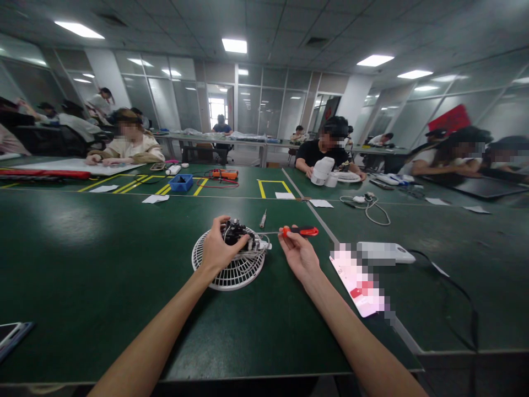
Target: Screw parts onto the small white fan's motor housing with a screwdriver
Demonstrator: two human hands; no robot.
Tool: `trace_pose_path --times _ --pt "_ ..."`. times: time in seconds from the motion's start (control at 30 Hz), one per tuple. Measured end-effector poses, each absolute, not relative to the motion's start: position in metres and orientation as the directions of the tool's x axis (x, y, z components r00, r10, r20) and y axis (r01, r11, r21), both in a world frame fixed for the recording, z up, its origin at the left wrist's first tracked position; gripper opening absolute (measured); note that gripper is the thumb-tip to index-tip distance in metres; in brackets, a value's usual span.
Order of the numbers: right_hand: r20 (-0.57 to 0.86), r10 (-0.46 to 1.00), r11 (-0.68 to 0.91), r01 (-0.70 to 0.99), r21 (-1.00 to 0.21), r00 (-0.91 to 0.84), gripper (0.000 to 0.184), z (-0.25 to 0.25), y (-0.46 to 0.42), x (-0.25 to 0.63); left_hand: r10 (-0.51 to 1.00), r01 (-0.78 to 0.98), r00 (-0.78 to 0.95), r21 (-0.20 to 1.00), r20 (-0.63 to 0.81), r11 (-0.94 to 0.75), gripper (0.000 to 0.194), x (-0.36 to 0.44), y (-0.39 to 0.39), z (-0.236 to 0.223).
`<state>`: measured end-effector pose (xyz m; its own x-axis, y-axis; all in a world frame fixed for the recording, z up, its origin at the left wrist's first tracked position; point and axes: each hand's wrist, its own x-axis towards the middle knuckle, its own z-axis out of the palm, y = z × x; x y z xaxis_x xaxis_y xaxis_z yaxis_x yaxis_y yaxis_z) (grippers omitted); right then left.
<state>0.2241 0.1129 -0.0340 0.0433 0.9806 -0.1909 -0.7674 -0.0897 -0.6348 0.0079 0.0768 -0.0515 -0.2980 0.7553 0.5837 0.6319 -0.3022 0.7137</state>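
A white round fan grille [231, 280] lies on the green table in front of me, bearing a black fan motor [235, 231] with white wires around it. My left hand [219, 245] is closed around the motor, thumb on the near side and fingers at the far left. In my right hand [301, 253] is a screwdriver [306, 231] with a red and black handle, pinched between thumb and fingers. Its shaft points left, and the tip reaches the motor's right side; exact contact cannot be made out. Just beyond lies a small screwdriver [263, 219].
Right of my arm lie a pink-white card-like object [359, 292] and a white device [384, 252] with a black cord. Farther back are a blue bin [181, 183], an orange tool [224, 174] and a white cable [374, 212]. Several people sit around the tables.
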Motion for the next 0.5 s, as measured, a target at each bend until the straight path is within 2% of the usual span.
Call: trace_pose_path --times 0.1,0.23,0.37,0.5 --pt "-0.21 0.977 -0.105 -0.776 -0.622 0.036 0.029 -0.0323 0.1107 0.2227 0.755 0.626 -0.303 0.719 0.582 -0.302 0.064 0.0085 0.0768 -0.0511" --pt "-0.216 0.975 -0.108 -0.727 -0.678 0.057 0.021 -0.0343 0.1089 0.2206 0.757 0.614 -0.302 0.725 0.58 -0.31 0.064 0.0087 0.077 -0.051" --pt "-0.194 0.98 -0.101 -0.699 -0.708 0.055 0.025 -0.037 0.1103 0.221 0.759 0.626 -0.298 0.719 0.579 -0.302 0.065 0.0081 0.0764 -0.0515" --pt "-0.165 0.985 -0.082 -0.726 -0.682 0.043 0.03 -0.0373 0.1126 0.2225 0.755 0.638 -0.296 0.71 0.585 -0.3 0.064 0.0077 0.0763 -0.0523"
